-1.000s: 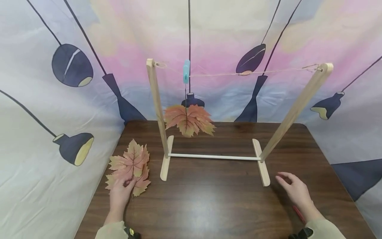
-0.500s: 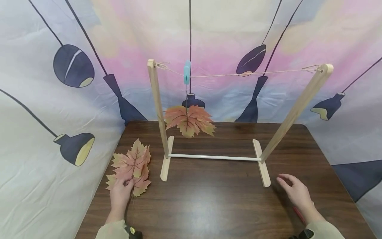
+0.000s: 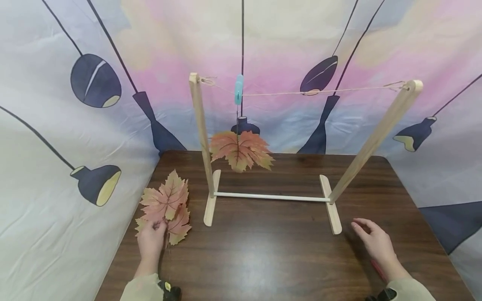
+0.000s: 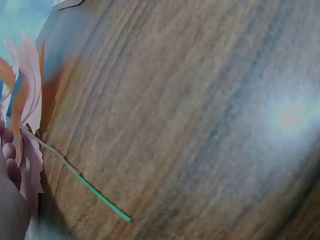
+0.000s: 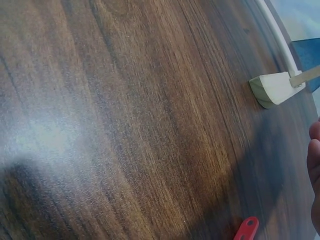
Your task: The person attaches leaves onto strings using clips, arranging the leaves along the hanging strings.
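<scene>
Two orange-pink artificial maple leaves (image 3: 167,200) overlap at the table's left side. My left hand (image 3: 150,240) pinches the upper leaf near its base with thumb and fingers. In the left wrist view, a thin stem (image 4: 62,159) with a green end (image 4: 105,197) sticks out over the wood beside my curled fingers. My right hand (image 3: 376,242) stays at the right, near the stand's right foot (image 3: 331,209), fingers loosely bent with nothing between them. A red clip-like piece (image 5: 247,229) with a hole lies beneath the right wrist, partly hidden.
A wooden stand with two posts (image 3: 201,133) and a white crossbar (image 3: 271,196) stands mid-table. A string (image 3: 286,93) spans the post tops. A light-blue clothespin (image 3: 239,90) on it holds another maple leaf (image 3: 242,152) by its stem. A printed cloth backdrop (image 3: 169,50) surrounds the table.
The upper leaf in my left hand has shifted slightly away from me over the lower one. The head view has moved a little. My right hand stays in place.
</scene>
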`<state>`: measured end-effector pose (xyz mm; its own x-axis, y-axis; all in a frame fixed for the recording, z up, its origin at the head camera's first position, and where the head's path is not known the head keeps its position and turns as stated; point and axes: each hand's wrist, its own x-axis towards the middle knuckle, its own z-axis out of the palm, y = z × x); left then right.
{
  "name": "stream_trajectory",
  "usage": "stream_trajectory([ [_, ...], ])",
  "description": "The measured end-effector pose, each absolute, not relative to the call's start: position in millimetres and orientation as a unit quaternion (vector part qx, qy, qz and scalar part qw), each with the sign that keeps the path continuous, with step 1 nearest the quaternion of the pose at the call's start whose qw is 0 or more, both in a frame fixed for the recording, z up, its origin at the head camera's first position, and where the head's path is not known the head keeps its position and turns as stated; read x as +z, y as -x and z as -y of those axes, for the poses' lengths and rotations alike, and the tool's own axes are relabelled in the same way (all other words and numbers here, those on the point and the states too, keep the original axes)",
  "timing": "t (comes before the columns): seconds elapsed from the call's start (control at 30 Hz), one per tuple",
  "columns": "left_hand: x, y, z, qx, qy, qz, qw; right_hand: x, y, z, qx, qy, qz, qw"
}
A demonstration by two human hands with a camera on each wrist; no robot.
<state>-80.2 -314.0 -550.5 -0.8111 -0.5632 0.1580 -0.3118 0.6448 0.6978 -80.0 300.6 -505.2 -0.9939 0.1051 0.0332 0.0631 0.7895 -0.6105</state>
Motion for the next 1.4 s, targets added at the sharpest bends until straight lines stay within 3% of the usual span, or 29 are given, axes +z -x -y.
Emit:
stream_trajectory([
  [0.43, -546.0, 78.0, 315.6, -0.328, -0.243, 0.892, 0.195, -513.7, 75.6, -301.7, 0.328, 0.056, 0.943, 0.007],
  [0.97, -516.4, 90.8, 304.2, -0.354, -0.241, 0.877, 0.216, -530.3, 65.2, -311.5, 0.243, 0.054, 0.966, 0.064],
  [1.27, -506.0, 92.0, 296.9, -0.373, -0.242, 0.874, 0.198, -540.5, 54.9, -320.4, 0.164, 0.026, 0.985, 0.037],
  [1.4, -500.0, 93.8, 294.3, -0.386, -0.239, 0.868, 0.2, -540.2, 51.7, -322.2, 0.166, 0.025, 0.985, 0.049],
])
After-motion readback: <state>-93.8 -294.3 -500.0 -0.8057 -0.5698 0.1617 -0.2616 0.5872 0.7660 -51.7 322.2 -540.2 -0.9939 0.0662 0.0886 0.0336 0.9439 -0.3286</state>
